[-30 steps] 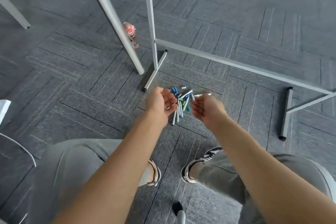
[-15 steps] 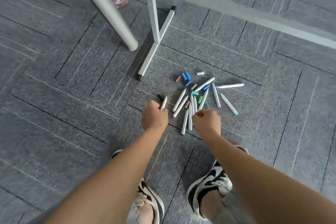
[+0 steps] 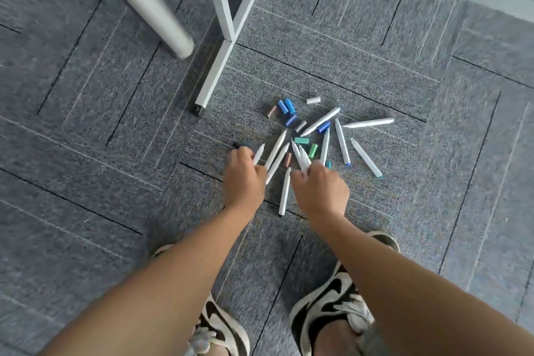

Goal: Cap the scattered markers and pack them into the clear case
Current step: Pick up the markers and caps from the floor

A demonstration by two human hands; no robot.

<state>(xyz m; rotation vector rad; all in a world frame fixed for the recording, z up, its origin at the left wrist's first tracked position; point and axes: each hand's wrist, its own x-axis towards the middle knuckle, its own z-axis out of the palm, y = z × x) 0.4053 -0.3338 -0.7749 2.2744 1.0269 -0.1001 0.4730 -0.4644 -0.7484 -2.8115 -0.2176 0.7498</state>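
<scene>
– Left side of the floor?

– Grey carpet tiles. A round white leg slants down at upper left, and a white frame foot lies just right of it.

– Left hand?

– Knuckles up, fingers curled round one white marker, whose end sticks out past the fingers. A small dark piece lies at the fingertips; I cannot tell what it is.

– The markers themselves?

– Scattered on the carpet in front of both hands, white barrels pointing every way, several crossing. One marker lies between the two hands, apart from either.

– Caps?

– Loose caps lie among and beyond the barrels: blue ones grouped at the far side, green ones nearer the middle, a white one farthest out.

– Right hand?

– Fingers curled, pinching a small bunch of markers whose ends fan out above the knuckles.

– Nearest the camera?

– Two black-and-white shoes on the carpet, below the forearms.
</scene>
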